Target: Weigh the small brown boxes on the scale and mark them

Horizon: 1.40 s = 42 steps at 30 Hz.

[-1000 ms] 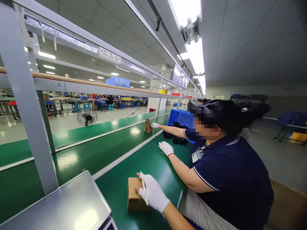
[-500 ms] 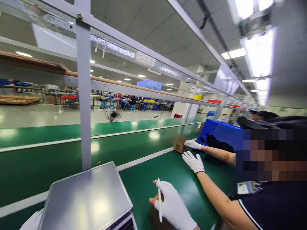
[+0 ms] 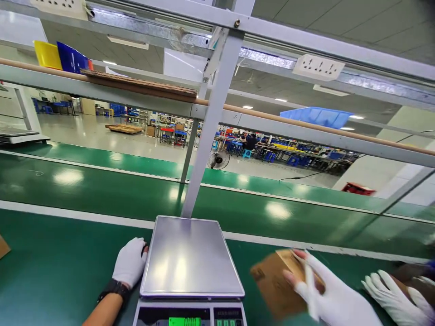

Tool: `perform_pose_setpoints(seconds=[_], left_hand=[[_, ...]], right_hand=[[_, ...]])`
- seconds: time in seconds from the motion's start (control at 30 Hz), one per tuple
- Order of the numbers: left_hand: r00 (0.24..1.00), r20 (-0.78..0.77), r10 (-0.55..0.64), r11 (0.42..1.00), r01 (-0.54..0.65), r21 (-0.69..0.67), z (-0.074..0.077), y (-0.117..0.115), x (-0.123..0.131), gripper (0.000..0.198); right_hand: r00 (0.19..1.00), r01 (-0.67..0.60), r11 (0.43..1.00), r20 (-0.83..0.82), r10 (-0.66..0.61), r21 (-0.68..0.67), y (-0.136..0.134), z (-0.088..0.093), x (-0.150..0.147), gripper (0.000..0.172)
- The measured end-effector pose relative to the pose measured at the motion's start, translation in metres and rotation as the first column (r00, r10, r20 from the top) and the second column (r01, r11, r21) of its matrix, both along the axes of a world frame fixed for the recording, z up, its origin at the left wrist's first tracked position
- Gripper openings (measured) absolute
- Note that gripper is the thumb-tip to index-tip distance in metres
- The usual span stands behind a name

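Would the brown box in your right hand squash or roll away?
The brown box looks like cardboard, so it's probably stiffish but could dent. Flat sides suggest sliding, not rolling. The right hand holds it alone, so it's probably light.

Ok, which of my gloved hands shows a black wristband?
Your left hand, left of the scale, shows the black wristband. Your right hand, holding a cardboard box and white stick-like tool, shows none.

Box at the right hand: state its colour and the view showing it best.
The box is brown, seen best in the head view.
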<state>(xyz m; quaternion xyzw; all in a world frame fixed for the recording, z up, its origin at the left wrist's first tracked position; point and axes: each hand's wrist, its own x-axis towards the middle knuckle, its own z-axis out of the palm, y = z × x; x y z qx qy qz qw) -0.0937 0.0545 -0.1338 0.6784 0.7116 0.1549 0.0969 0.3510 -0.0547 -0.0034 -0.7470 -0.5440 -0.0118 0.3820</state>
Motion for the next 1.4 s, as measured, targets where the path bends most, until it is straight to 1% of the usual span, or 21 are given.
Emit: perform_pose_setpoints(seconds=[0.07, 0.13, 0.17, 0.27, 0.33, 0.37, 0.43, 0.47, 0.53, 0.6, 0.67, 0.7, 0.77, 0.87, 0.97, 1.03, 1.1, 1.2, 1.3, 1.37, 1.4], left_hand=[[1.0, 0.006, -0.011, 1.0, 0.011, 0.0, -0.001, 0.0, -0.003, 0.033], [1.0, 0.013, -0.012, 1.0, 0.012, 0.0, -0.002, 0.0, -0.005, 0.034], [1.0, 0.017, -0.009, 1.0, 0.009, 0.003, -0.003, 0.001, -0.007, 0.035], [1.0, 0.029, -0.002, 1.0, 0.002, 0.018, -0.004, 0.001, -0.01, 0.035], [0.999, 0.039, -0.01, 0.999, 0.009, 0.038, -0.003, 0.001, -0.012, 0.035], [0.999, 0.045, -0.019, 0.999, 0.016, 0.049, -0.003, 0.0, -0.012, 0.035], [0.997, 0.064, -0.032, 0.997, 0.027, 0.07, -0.003, 0.0, -0.013, 0.037], [0.997, 0.076, -0.034, 0.997, 0.028, 0.078, -0.003, 0.0, -0.014, 0.037], [0.994, 0.103, -0.026, 0.996, 0.016, 0.091, -0.003, 0.001, -0.014, 0.038], [0.991, 0.135, -0.008, 0.995, -0.005, 0.098, -0.004, 0.002, -0.014, 0.038], [0.985, 0.173, 0.004, 0.995, -0.021, 0.097, -0.004, 0.003, -0.014, 0.038], [0.981, 0.194, 0.008, 0.995, -0.027, 0.095, -0.003, 0.004, -0.014, 0.039], [0.97, 0.241, 0.02, 0.995, -0.043, 0.09, -0.003, 0.004, -0.013, 0.041], [0.94, 0.334, 0.068, 0.993, -0.097, 0.07, -0.002, 0.002, -0.009, 0.045], [0.887, 0.442, 0.136, 0.986, -0.163, 0.023, 0.0, -0.006, -0.007, 0.047], [0.846, 0.504, 0.172, 0.98, -0.197, -0.004, 0.008, -0.012, -0.007, 0.048], [0.812, 0.551, 0.195, 0.973, -0.233, -0.002, 0.022, -0.017, -0.006, 0.05], [0.781, 0.597, 0.181, 0.96, -0.273, 0.066, 0.059, -0.024, 0.002, 0.054], [0.761, 0.649, 0.007, 0.956, -0.195, 0.219, 0.1, -0.031, 0.028, 0.06], [0.711, 0.679, -0.183, 0.94, -0.075, 0.332, 0.12, -0.038, 0.051, 0.076], [0.678, 0.685, -0.265, 0.929, -0.011, 0.37, 0.126, -0.041, 0.062, 0.089]], right_hand=[[0.986, -0.143, 0.989, 0.075, 0.146, -0.039, 0.017, 0.033, -0.056, 0.057], [0.927, -0.313, 0.943, 0.182, 0.329, -0.11, 0.035, 0.052, -0.106, 0.05], [0.901, -0.358, 0.924, 0.21, 0.38, -0.137, 0.043, 0.058, -0.125, 0.047], [0.847, -0.503, 0.852, 0.117, 0.519, -0.144, 0.055, 0.063, -0.154, 0.045], [0.843, -0.538, 0.843, -0.025, 0.538, -0.022, 0.059, 0.055, -0.149, 0.046], [0.848, -0.514, 0.856, -0.113, 0.517, 0.056, 0.061, 0.045, -0.14, 0.048], [0.849, -0.383, 0.911, -0.329, 0.413, 0.154, 0.063, 0.011, -0.117, 0.055], [0.834, -0.298, 0.943, -0.44, 0.331, 0.146, 0.062, -0.011, -0.104, 0.059], [0.797, -0.167, 0.985, -0.583, 0.155, 0.034, 0.052, -0.062, -0.082, 0.065], [0.806, -0.116, 0.992, -0.589, 0.059, -0.059, 0.031, -0.109, -0.067, 0.062], [0.846, -0.064, 0.993, -0.533, 0.0, -0.101, 0.004, -0.141, -0.064, 0.055], [0.859, -0.052, 0.992, -0.512, -0.013, -0.113, -0.009, -0.15, -0.065, 0.053], [0.867, -0.057, 0.99, -0.498, -0.013, -0.126, -0.028, -0.157, -0.069, 0.054], [0.86, -0.078, 0.988, -0.511, -0.002, -0.135, -0.039, -0.152, -0.074, 0.062], [0.831, -0.1, 0.986, -0.556, 0.009, -0.133, -0.032, -0.142, -0.07, 0.065], [0.811, -0.127, 0.986, -0.583, 0.04, -0.109, -0.024, -0.133, -0.065, 0.063], [0.809, -0.155, 0.986, -0.582, 0.086, -0.069, -0.016, -0.118, -0.062, 0.061], [0.795, -0.246, 0.969, -0.571, 0.207, 0.009, -0.002, -0.083, -0.062, 0.059], [0.729, -0.329, 0.938, -0.603, 0.325, 0.108, 0.014, -0.036, -0.076, 0.056], [0.696, -0.37, 0.906, -0.584, 0.418, 0.208, 0.022, -0.003, -0.092, 0.053], [0.682, -0.427, 0.871, -0.547, 0.487, 0.243, 0.026, 0.012, -0.101, 0.051]])
